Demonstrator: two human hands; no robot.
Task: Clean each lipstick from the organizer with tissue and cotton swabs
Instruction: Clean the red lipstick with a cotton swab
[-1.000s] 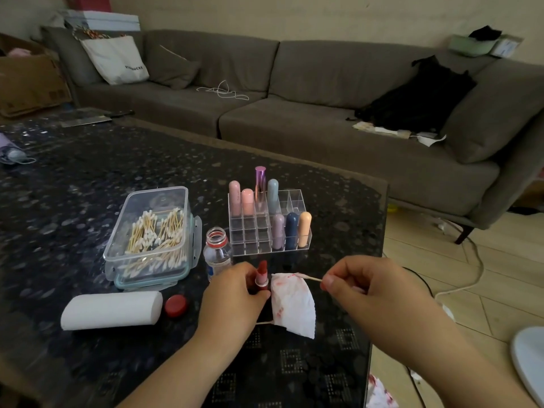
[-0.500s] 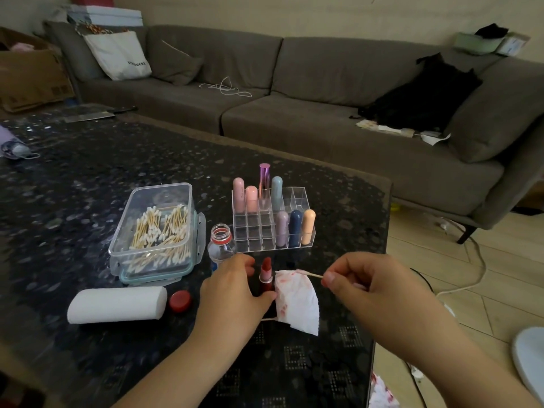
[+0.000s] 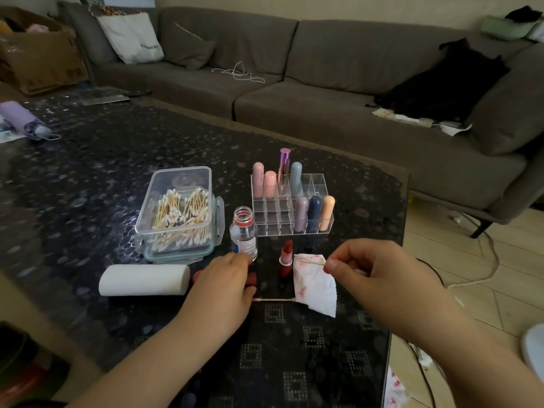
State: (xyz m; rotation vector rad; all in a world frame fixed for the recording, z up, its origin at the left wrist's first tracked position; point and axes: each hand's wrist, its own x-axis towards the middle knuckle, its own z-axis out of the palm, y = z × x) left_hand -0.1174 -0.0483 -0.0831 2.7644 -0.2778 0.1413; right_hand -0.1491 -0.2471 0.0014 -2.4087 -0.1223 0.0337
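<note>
Right hand pinches a cotton swab with the stained tissue, ready for wiping, while the left hand reaches down over a red cap, leaving the uncapped lipstick upright on the tabletop, just before the organizer.

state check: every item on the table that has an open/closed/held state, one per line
Uncapped red lipstick: standing upright on table, bullet extended.
Small clear glass bottle: cap off.
Clear plastic swab box: lid off, swabs inside.
Stained white tissue: crumpled, red marks.
Wooden cotton swab: pinched by right hand.
Left hand: resting on table, grip unclear.
Clear acrylic organizer: seven capped lipsticks, several slots vacant.
</note>
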